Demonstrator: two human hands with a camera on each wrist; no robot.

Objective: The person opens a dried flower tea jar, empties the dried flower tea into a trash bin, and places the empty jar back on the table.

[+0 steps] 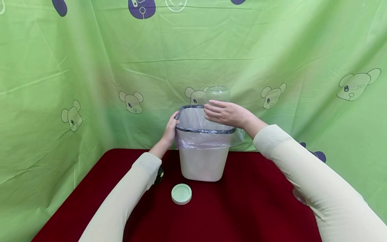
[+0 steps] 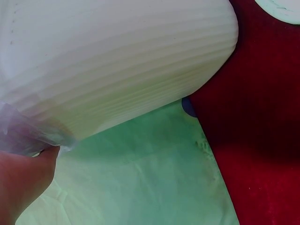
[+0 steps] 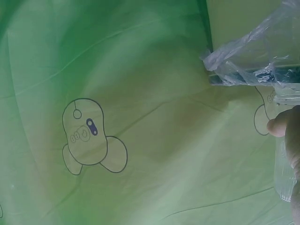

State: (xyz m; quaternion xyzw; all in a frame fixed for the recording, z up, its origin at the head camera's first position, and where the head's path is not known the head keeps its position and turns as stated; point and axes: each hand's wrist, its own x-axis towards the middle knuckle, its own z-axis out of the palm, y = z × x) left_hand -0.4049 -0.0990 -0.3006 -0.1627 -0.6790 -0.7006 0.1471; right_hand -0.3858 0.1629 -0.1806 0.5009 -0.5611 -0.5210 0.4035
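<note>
A pale trash can (image 1: 203, 164) with a dark rim and a clear plastic liner (image 1: 208, 143) stands on the red table. My left hand (image 1: 170, 129) grips its rim at the left side; in the left wrist view the thumb (image 2: 44, 164) lies against the liner. Over the opening, my right hand (image 1: 225, 113) holds a clear jar (image 1: 218, 93) upside down, its base upward. The jar's mouth is hidden behind the hand and rim. The right wrist view catches only part of the jar (image 3: 284, 180) and fingers (image 3: 281, 124).
A light green round lid (image 1: 181, 194) lies on the red tablecloth (image 1: 229, 208) in front of the trash can. A clear object (image 1: 298, 195) is partly hidden by the right sleeve. Green printed curtain (image 1: 163, 40) hangs behind and at the sides.
</note>
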